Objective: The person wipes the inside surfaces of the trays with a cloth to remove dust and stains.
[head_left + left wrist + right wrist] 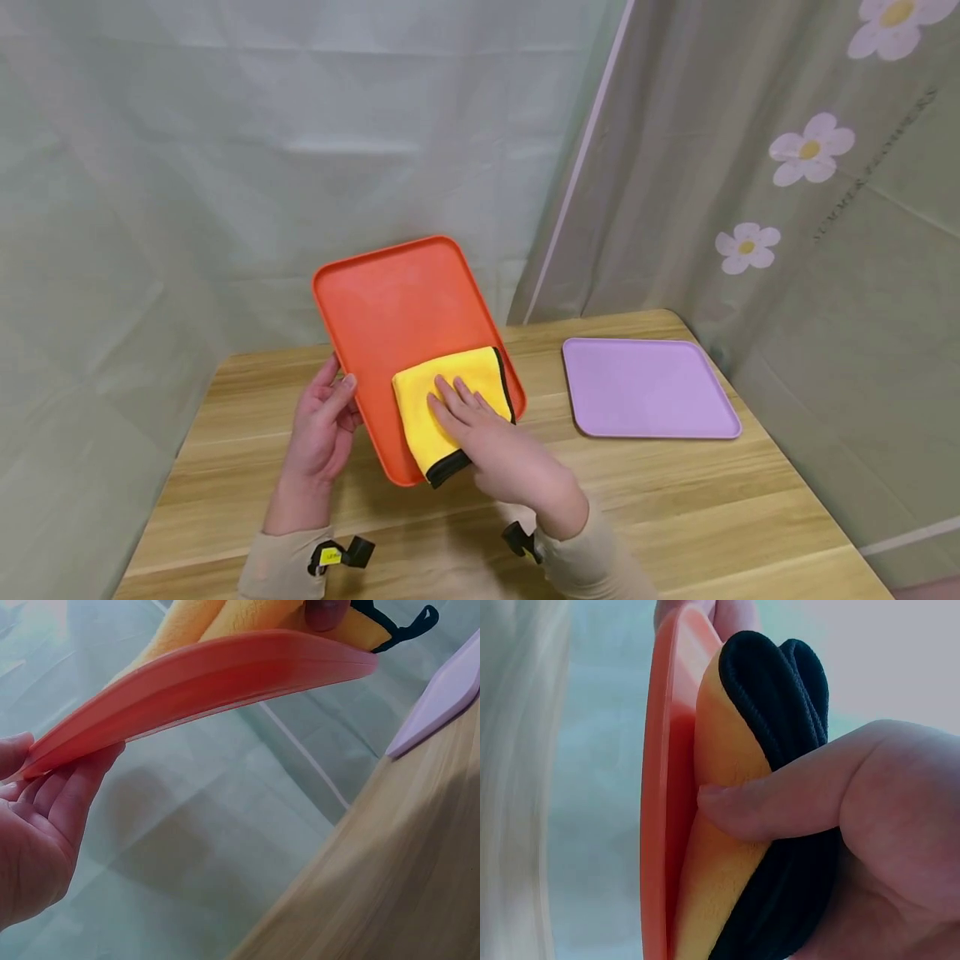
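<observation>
A person's left hand (324, 417) grips the left edge of an orange-red, rectangular tray with rounded corners and a raised rim (390, 317), the thumb over the front of the rim and the fingers behind it. The tray is held up, tilted, above a worktop of light, wood-grained boards (247, 433), its face turned toward the head camera.

The right hand (483, 437) presses a folded, soft yellow cloth with black edging (416, 404) against the lower right part of the tray, fingers extended and slightly spread over the fabric. In the right wrist view, the thumb lies across the cloth's folded side, near the tray's rim, with the thick black edging bunched in folds beside it. A black loop (416, 626) sticks out from the cloth in the left wrist view.

To the right, well apart from both hands, a pale purple rectangular tray with rounded corners (648, 387) lies flat on the worktop. Beige sleeves (281, 567) cover the forearms, and a small black device (358, 552) sits at each wrist, the left one bearing a yellow label (330, 556). Behind the worktop hangs pale grey-green sheeting (352, 125); at right it carries white flowers with yellow centres (802, 169) and dark lettering (873, 167), partly hard to read.
</observation>
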`<action>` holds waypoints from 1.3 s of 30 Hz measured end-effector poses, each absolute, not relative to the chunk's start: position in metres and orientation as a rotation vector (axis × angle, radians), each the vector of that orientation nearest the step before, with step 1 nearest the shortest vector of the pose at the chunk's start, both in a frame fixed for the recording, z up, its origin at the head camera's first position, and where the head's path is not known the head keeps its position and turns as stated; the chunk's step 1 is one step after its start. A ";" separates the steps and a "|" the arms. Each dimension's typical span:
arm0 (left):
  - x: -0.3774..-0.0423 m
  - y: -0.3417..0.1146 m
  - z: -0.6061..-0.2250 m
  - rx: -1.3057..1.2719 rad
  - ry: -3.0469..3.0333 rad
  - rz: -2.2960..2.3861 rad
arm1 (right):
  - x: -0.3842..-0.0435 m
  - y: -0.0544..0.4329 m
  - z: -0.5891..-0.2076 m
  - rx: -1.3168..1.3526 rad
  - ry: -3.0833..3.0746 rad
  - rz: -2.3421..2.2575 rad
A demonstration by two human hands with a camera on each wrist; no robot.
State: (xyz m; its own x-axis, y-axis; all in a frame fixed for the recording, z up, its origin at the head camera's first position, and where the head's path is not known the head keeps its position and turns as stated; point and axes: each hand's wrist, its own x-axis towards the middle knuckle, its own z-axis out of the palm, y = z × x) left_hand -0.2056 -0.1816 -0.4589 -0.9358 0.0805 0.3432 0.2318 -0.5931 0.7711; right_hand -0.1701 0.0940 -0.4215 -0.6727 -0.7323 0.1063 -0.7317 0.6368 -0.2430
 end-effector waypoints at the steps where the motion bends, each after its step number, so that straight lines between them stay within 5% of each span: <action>1: -0.206 -0.181 -0.459 -0.532 -1.381 -2.672 | -0.169 0.093 -0.421 -1.287 2.838 -0.410; 16: -0.206 -0.178 -0.462 -0.400 -1.471 -2.647 | -0.159 0.071 -0.430 -1.447 2.812 -0.200; 39: -0.205 -0.186 -0.459 -0.495 -1.428 -2.673 | -0.170 0.102 -0.420 -1.414 2.685 -0.385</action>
State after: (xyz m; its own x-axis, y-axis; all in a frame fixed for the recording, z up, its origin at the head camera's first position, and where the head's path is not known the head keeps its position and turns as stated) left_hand -0.2045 -0.1865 -0.4593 -0.9457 0.0882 0.3129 0.2111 -0.5654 0.7973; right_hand -0.1695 0.1023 -0.4199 -0.5700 -0.8205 0.0435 -0.7997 0.5419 -0.2587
